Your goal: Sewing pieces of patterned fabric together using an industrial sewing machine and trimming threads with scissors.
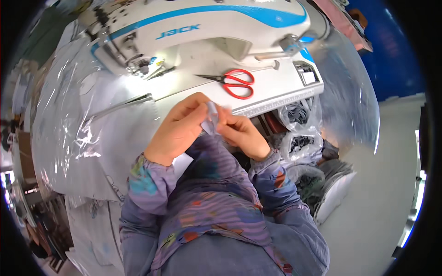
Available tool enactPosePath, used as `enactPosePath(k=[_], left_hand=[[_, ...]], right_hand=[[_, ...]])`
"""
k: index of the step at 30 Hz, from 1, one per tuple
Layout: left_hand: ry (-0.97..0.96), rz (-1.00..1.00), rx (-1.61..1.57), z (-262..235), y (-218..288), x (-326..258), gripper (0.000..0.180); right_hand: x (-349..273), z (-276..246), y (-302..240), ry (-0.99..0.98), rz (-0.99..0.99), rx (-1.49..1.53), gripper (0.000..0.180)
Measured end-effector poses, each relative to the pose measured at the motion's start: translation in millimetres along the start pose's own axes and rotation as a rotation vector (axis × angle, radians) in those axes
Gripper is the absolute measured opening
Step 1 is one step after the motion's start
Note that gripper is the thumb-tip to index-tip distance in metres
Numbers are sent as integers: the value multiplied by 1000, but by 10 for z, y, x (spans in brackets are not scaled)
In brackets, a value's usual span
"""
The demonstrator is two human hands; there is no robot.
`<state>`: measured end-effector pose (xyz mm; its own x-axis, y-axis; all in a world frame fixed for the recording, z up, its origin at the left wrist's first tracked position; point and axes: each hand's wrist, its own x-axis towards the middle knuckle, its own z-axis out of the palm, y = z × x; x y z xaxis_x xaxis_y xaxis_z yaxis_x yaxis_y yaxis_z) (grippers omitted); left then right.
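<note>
Between my two hands, held in front of the sewing machine's near edge, is a small piece of pale fabric [210, 120]. My left hand [180, 125] pinches it between thumb and fingers. From the other side my right hand [240, 132] grips it too, its fingertips slightly blurred. Another white piece [181, 163] shows below my left wrist, against my sleeve. Just beyond my hands, red-handled scissors [238, 84] lie on the white bed of the sewing machine [216, 23], blades pointing left. The needle area at left is lit brightly.
Clear plastic sheeting [69, 119] covers the surface at left, and more plastic [347, 92] curves around the right end. Plastic bags of dark strips [299, 142] sit below the machine bed at right. A folded dark cloth bundle [338, 184] lies nearer me.
</note>
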<state>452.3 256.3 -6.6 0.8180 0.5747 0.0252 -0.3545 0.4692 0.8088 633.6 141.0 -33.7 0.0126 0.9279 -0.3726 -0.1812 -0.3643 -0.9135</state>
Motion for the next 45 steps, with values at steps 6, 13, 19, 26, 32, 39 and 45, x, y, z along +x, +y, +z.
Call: enactPosePath(k=[6, 13, 19, 26, 32, 39, 45], left_hand=[[-58, -3, 845, -47, 175, -258, 10], [-41, 306, 1484, -275, 39, -631, 55], [142, 11, 1937, -826, 374, -1246, 84], [166, 100, 2021, -869, 462, -1387, 60], [377, 397, 1966, -514, 729, -1104, 39], [246, 565, 2155, -64, 475, -541, 21], [106, 229, 2259, -91, 333, -578, 25]], right_hand=[[-244, 47, -478, 18, -164, -186, 20], [-169, -27, -445, 72, -13, -297, 9], [-186, -268, -572, 590, -312, -40, 11], [613, 369, -23, 238, -347, 169, 2], [699, 443, -198, 457, -377, 154, 4], [1096, 1299, 3, -304, -312, 65, 10], [1017, 1698, 218, -701, -212, 104, 11]])
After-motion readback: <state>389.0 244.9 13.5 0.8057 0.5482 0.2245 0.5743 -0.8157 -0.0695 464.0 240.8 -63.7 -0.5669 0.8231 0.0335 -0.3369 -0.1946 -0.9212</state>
